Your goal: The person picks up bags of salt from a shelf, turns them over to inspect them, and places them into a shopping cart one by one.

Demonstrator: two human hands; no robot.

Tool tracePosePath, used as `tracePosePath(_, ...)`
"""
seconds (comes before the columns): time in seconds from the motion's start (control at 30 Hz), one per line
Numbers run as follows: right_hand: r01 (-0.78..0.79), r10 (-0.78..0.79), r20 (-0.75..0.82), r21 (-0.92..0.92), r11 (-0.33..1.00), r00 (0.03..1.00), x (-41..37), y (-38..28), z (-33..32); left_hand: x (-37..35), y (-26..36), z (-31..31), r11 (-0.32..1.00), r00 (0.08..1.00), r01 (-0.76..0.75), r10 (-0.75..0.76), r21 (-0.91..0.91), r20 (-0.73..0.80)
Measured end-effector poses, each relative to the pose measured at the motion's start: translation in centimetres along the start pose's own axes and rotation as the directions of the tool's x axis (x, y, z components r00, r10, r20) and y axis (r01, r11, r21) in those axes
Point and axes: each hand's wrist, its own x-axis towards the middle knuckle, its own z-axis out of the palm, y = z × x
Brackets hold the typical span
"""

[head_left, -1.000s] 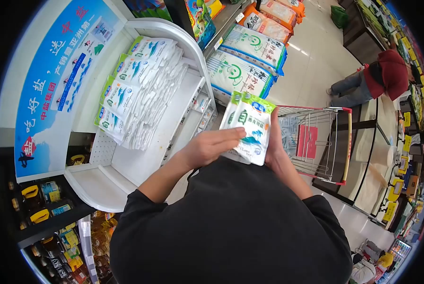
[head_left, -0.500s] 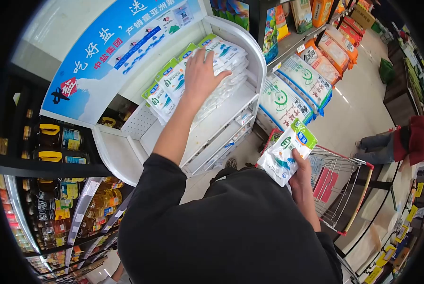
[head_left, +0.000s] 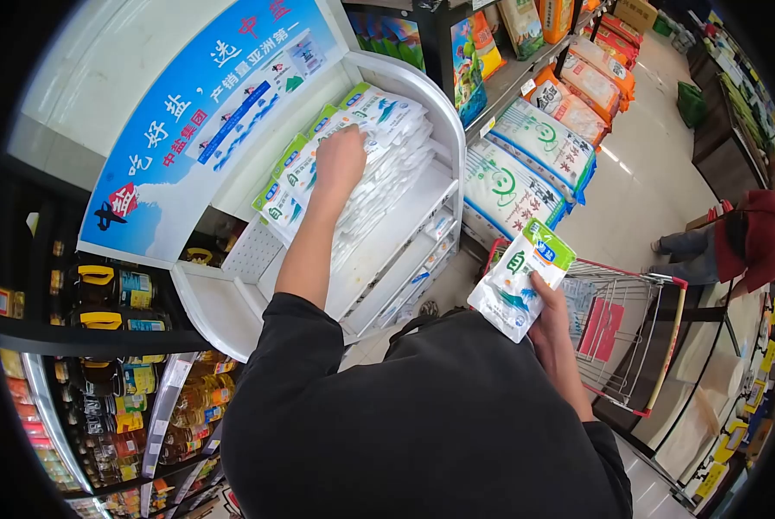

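In the head view, several white and green bags of salt (head_left: 392, 164) lie in overlapping rows on a white display stand (head_left: 405, 227). My left hand (head_left: 341, 160) is closed at the top of these bags, with its fingers curled down onto one; the fingertips are hidden. At the right, my right hand (head_left: 551, 316) holds a single salt bag (head_left: 514, 285) by its lower right side, thumb on the front. This bag is tilted, its printed face toward me, above the front of a shopping cart (head_left: 629, 333).
A blue sign (head_left: 201, 112) backs the stand. Large rice sacks (head_left: 513, 186) line the shelf to the right. Oil bottles (head_left: 188, 381) fill shelves at the lower left. A person in a red top (head_left: 755, 238) stands at the far right beyond the cart.
My left hand has gone from spread fingers to a closed grip on the stacked bags. My right hand still holds its salt bag. The view has shifted slightly.
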Motion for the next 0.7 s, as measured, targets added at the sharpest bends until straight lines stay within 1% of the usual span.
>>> tracePosePath(0.03,-0.004,0.004,-0.006,0.001,1.0,1.0,-0.1,0.0,0.2,-0.4,-0.2,0.4,1.0,1.0,-0.004,0.004,-0.004,0.002)
tracePosePath(0.07,-0.009,0.009,-0.015,0.003,1.0,1.0,-0.1,0.1,0.5,-0.8,-1.0,1.1,0.998,0.972,-0.047,0.037,-0.038,-0.231)
tracePosePath(0.1,0.001,-0.001,-0.031,0.002,1.0,1.0,0.0,0.2,0.8,-1.2,-1.6,1.6,0.992,0.89,-0.102,0.06,-0.069,-0.451)
tracePosePath(0.13,-0.014,0.014,0.01,0.009,1.0,1.0,0.3,0.2,0.9,-1.6,-1.7,1.2,0.984,0.818,-0.15,0.07,-0.093,-0.571)
tracePosePath(0.17,-0.031,0.031,0.03,0.013,0.999,0.999,0.0,0.2,0.5,-2.7,-1.2,0.6,0.971,0.741,-0.201,0.065,-0.129,-0.669)
tracePosePath(0.23,-0.079,0.079,-0.003,0.024,0.997,0.997,0.2,0.3,0.2,-4.7,1.3,-1.5,0.934,0.645,-0.24,-0.049,-0.264,-0.763)
tracePosePath(0.27,-0.091,0.091,0.004,0.025,0.995,0.996,0.2,0.1,0.4,-5.9,2.9,-2.4,0.925,0.664,-0.244,-0.06,-0.292,-0.745)
tracePosePath(0.3,-0.107,0.107,0.022,0.023,0.994,0.994,0.3,0.1,0.7,-7.1,4.2,-3.5,0.9,0.678,-0.231,-0.123,-0.369,-0.724)
tracePosePath(0.33,-0.087,0.089,0.027,-0.05,0.995,0.996,0.5,0.4,0.7,-8.2,5.1,-3.8,0.873,0.684,-0.213,-0.187,-0.438,-0.705)
tracePosePath(0.37,-0.093,0.094,0.021,-0.062,0.994,0.995,0.7,0.2,1.0,-9.5,5.7,-3.0,0.879,0.668,-0.315,-0.062,-0.357,-0.741)
tracePosePath(0.4,-0.135,0.135,0.041,-0.003,0.991,0.99,0.9,0.0,1.6,-11.0,6.6,-2.3,0.872,0.64,-0.41,0.065,-0.269,-0.765)
tracePosePath(0.43,-0.176,0.173,0.065,0.058,0.983,0.983,0.9,0.0,2.2,-12.8,8.8,-3.4,0.817,0.612,-0.556,0.28,-0.151,-0.74)
tracePosePath(0.47,-0.146,0.146,0.038,-0.001,0.989,0.989,0.9,0.2,2.9,-14.0,10.0,-2.0,0.657,0.561,-0.728,0.406,-0.197,-0.721)
tracePosePath(0.5,-0.153,0.153,0.037,-0.005,0.988,0.988,0.9,0.2,3.1,-15.7,11.3,-1.9,0.501,0.539,-0.826,0.571,-0.257,-0.619)
tracePosePath(0.53,-0.133,0.123,0.138,0.061,0.989,0.983,1.0,0.3,3.3,-16.7,13.1,-2.3,0.322,0.463,-0.884,0.707,-0.34,-0.535)
tracePosePath(0.57,-0.118,0.084,0.238,0.131,0.984,0.968,1.1,0.4,3.4,-17.9,14.6,-0.8,0.222,0.308,-0.947,0.832,-0.231,-0.461)
tracePosePath(0.6,-0.096,0.094,0.075,0.031,0.995,0.993,1.2,1.0,2.3,-19.1,15.9,0.0,0.23,0.282,-0.958,0.857,-0.17,-0.43)
tracePosePath(0.63,-0.166,0.161,0.078,0.065,0.984,0.984,1.6,1.6,0.8,-19.9,16.2,0.8,0.243,0.333,-0.936,0.846,-0.254,-0.416)
tracePosePath(0.67,-0.234,0.224,0.111,0.082,0.969,0.968,1.3,1.6,0.1,-19.7,16.0,1.2,0.194,0.314,-0.931,0.856,-0.309,-0.411)
tracePosePath(0.7,-0.186,0.185,0.075,0.012,0.982,0.98,1.4,2.2,-0.4,-18.8,15.4,1.4,0.162,0.306,-0.921,0.863,-0.353,-0.401)
